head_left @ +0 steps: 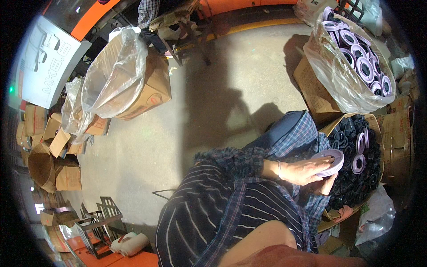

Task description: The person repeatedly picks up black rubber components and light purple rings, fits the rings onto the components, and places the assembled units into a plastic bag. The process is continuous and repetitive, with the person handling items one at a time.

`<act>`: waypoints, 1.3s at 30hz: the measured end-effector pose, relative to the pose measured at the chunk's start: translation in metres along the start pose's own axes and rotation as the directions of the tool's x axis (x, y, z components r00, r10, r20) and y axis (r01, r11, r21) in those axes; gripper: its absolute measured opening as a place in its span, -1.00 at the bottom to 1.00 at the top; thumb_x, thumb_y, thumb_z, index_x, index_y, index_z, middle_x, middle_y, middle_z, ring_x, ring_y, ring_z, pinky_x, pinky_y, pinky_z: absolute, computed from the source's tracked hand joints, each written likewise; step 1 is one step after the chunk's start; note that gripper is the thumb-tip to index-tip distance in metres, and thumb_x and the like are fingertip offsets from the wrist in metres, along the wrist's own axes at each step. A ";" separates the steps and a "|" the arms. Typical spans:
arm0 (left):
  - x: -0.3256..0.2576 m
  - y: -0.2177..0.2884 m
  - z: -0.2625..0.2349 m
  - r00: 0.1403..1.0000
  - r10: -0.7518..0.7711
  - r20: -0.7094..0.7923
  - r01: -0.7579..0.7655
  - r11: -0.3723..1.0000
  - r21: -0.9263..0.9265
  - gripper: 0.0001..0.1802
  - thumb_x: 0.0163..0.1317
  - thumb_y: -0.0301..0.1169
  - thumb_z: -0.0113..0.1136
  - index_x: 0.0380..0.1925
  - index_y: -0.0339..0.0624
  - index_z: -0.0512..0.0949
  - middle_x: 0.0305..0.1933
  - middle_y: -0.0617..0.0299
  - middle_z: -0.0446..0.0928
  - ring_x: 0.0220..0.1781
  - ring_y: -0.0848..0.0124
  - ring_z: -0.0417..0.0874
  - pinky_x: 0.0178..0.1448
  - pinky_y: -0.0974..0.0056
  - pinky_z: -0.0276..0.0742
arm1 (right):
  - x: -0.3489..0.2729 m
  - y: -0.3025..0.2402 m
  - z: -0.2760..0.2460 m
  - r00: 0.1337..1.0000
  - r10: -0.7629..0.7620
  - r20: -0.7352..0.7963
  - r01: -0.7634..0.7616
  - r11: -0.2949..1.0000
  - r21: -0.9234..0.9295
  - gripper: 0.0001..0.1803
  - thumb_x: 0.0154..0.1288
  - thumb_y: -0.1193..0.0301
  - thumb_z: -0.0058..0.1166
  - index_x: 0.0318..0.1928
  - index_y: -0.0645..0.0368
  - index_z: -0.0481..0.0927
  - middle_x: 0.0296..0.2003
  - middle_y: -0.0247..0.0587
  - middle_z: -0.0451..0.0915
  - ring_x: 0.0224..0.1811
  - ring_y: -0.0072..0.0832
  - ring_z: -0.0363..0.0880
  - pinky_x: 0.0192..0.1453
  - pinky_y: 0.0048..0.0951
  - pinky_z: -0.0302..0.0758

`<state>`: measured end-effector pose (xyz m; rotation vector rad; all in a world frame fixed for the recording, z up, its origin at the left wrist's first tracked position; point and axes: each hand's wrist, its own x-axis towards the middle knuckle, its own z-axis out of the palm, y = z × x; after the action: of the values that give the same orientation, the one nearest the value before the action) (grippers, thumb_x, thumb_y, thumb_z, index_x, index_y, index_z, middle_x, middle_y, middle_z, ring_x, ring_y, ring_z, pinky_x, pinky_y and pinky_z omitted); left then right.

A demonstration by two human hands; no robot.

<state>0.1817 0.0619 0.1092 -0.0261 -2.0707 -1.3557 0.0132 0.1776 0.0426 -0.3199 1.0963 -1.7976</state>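
A small stack of lilac plastic rings (334,168) is held at the right of the view, over the edge of an open carton. My left hand (299,172), with a thin band at its wrist, lies closed against the stack's left side, thumb and fingers on the rings. From below, my right hand (328,185) grips the underside of the same stack; most of its fingers are hidden. Just beyond, the carton is full of black plastic parts (356,187). A few loose lilac rings (358,163) lie on top of them.
A plastic-lined carton (318,86) heaped with lilac and black rings stands at the far right. Another lined carton (153,89) is at the far left. Several brown boxes (69,178) line the left edge. A person's checked sleeve (147,13) shows at the top.
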 end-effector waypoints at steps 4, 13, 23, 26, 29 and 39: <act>0.002 0.000 -0.001 1.000 -0.025 0.012 0.025 1.000 -0.008 -0.35 0.36 -0.42 0.14 0.39 -0.37 0.18 0.41 -0.22 0.26 0.49 -0.05 0.26 0.56 0.00 0.15 | -0.003 0.000 0.003 1.000 0.004 0.001 -0.004 1.000 0.006 -0.23 0.48 -0.14 -0.15 0.46 0.11 0.19 0.32 -0.03 0.39 0.30 -0.15 0.46 0.36 -0.14 0.46; -0.002 0.002 -0.004 0.999 -0.044 0.009 0.044 0.999 -0.014 -0.34 0.34 -0.43 0.16 0.39 -0.38 0.18 0.41 -0.25 0.25 0.49 -0.08 0.26 0.56 0.01 0.16 | 0.002 0.009 -0.011 1.000 -0.010 0.010 0.010 0.999 -0.050 -0.21 0.49 -0.23 -0.31 0.50 0.02 0.14 0.38 -0.10 0.34 0.36 -0.20 0.40 0.41 -0.16 0.40; -0.002 0.000 -0.001 0.997 -0.078 0.030 0.079 0.996 -0.051 -0.33 0.34 -0.44 0.16 0.39 -0.37 0.17 0.41 -0.25 0.25 0.49 -0.08 0.25 0.56 0.00 0.15 | -0.001 0.010 -0.010 0.992 -0.002 -0.127 -0.010 0.995 -0.099 -0.22 0.52 -0.21 -0.37 0.49 0.04 0.14 0.38 -0.07 0.34 0.36 -0.18 0.39 0.40 -0.15 0.43; -0.001 -0.001 -0.001 0.998 -0.067 0.020 0.068 0.995 -0.072 -0.33 0.34 -0.45 0.15 0.40 -0.37 0.17 0.42 -0.24 0.23 0.50 -0.07 0.23 0.56 0.01 0.14 | -0.003 0.008 -0.005 0.998 0.026 -0.055 -0.027 0.999 -0.018 -0.20 0.49 -0.19 -0.26 0.50 0.06 0.11 0.39 -0.07 0.32 0.39 -0.15 0.36 0.45 -0.09 0.36; -0.001 -0.001 0.000 0.999 -0.041 0.015 0.042 0.999 -0.026 -0.33 0.34 -0.46 0.15 0.40 -0.36 0.17 0.43 -0.22 0.23 0.51 -0.06 0.21 0.57 0.01 0.13 | -0.004 0.007 -0.002 1.000 0.011 0.024 -0.011 1.000 -0.014 -0.20 0.49 -0.21 -0.26 0.50 0.07 0.12 0.39 -0.07 0.32 0.39 -0.15 0.37 0.44 -0.09 0.37; -0.003 -0.003 0.000 0.998 -0.053 0.027 0.054 0.998 -0.034 -0.30 0.33 -0.46 0.17 0.42 -0.31 0.15 0.43 -0.22 0.22 0.52 -0.05 0.21 0.57 0.01 0.13 | -0.003 0.013 -0.005 1.000 0.000 0.014 0.000 0.999 -0.047 -0.18 0.48 -0.22 -0.24 0.50 0.07 0.12 0.38 -0.06 0.33 0.38 -0.16 0.38 0.43 -0.10 0.39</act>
<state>0.1833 0.0610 0.1051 -0.0039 -2.0826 -1.4309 0.0190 0.1816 0.0304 -0.3602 1.1297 -1.7693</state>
